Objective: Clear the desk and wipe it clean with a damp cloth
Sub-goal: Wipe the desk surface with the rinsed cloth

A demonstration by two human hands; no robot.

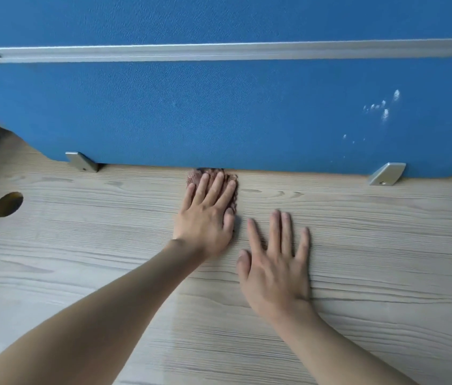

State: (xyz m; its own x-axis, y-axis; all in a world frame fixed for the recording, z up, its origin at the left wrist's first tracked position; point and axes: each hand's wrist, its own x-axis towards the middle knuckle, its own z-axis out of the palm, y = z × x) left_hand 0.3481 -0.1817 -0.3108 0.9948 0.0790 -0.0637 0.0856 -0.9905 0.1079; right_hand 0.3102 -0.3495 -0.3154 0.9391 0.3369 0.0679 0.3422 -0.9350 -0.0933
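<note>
- A brown fuzzy cloth [213,171] is pressed at the far edge of the pale wood-grain surface [80,259] under the left hand [205,220], fingers [215,187] straight
- The right hand [275,270] is laid flat beside, grasping nothing
- Even pressure and overlapped strokes are advised along that edge

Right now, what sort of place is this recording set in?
Probably an office workstation: a wood-grain desk with a round cable hole, backed by a blue fabric partition held by a metal bracket.

My left hand [205,220] lies flat, palm down, fingers [213,187] straight, my right hand [275,270] flat just beside it, fingers spread.
</note>
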